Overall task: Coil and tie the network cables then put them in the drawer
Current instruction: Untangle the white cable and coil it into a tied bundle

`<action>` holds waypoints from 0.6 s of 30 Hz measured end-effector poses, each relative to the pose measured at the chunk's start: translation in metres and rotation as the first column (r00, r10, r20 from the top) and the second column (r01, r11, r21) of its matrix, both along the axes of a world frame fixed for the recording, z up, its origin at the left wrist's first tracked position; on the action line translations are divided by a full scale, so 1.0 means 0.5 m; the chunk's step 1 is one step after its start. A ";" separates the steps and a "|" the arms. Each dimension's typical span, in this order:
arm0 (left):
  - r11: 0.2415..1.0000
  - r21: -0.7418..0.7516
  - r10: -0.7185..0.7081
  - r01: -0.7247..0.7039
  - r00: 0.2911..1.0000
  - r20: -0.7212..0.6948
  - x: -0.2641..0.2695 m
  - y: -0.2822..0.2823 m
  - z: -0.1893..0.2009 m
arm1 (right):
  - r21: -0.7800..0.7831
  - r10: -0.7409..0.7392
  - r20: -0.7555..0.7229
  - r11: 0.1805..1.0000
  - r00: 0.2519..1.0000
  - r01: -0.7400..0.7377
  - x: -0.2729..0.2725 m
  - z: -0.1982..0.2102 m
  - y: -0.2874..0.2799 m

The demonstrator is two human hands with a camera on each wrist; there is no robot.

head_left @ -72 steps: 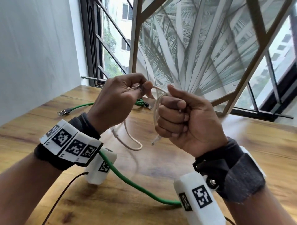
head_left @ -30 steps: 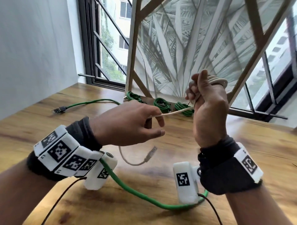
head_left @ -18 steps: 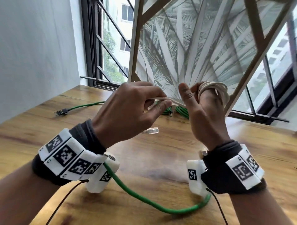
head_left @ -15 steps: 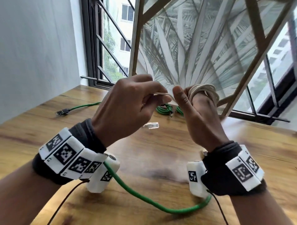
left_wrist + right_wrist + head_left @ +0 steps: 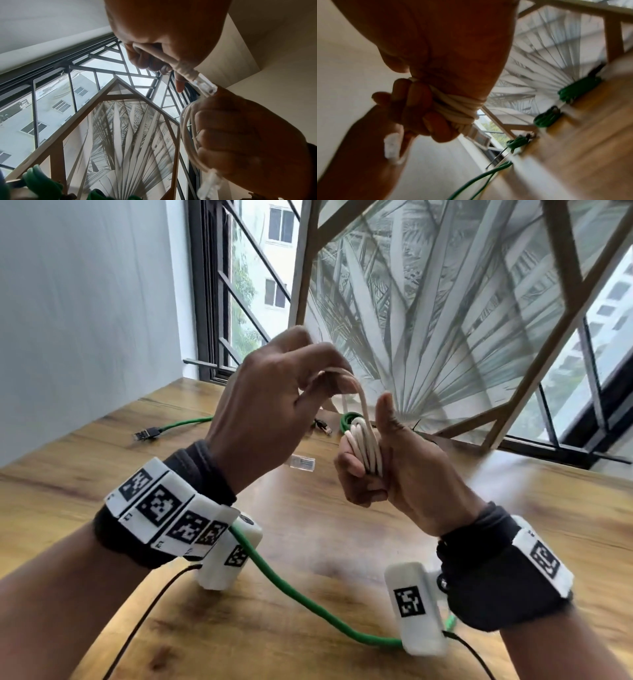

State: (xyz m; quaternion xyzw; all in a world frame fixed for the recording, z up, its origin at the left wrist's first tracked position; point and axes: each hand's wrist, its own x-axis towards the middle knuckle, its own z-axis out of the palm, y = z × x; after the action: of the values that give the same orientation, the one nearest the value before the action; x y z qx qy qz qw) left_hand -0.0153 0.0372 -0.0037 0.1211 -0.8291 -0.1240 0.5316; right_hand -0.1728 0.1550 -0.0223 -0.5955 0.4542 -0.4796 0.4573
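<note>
My right hand (image 5: 359, 470) grips a small coil of white network cable (image 5: 364, 450) in its fist, thumb pointing up. The coil (image 5: 458, 108) shows wrapped tight against the curled fingers in the right wrist view. Just above and to the left, my left hand (image 5: 329, 378) pinches the white cable's free end, which arches down into the coil. The clear plug (image 5: 204, 83) of that end sticks out below my left hand's fingers (image 5: 147, 63), and the second plug (image 5: 209, 186) hangs under the right fist. The drawer is not in view.
Coiled green cables (image 5: 546, 119) lie at the back of the wooden table (image 5: 102, 474) against a framed leaf-print panel (image 5: 445, 320). A loose green cable with a dark plug (image 5: 147, 434) lies far left. Another green cable (image 5: 308, 604) runs between my wrists.
My right hand has dropped and turned, so the coil now sits in its fist with the thumb up. My left hand has lifted the free end above the coil.
</note>
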 end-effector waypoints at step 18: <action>0.851 0.486 -0.420 0.200 0.815 0.400 -0.022 -0.008 -0.042 | -0.233 0.289 0.758 0.957 0.585 -0.171 0.018 0.036 0.013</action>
State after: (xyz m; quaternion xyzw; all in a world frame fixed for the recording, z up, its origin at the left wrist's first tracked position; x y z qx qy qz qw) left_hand -0.0261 0.0333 -0.0245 0.1200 -0.8979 -0.3521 0.2354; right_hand -0.1640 0.1616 -0.0040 -0.4090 0.0938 -0.6571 0.6262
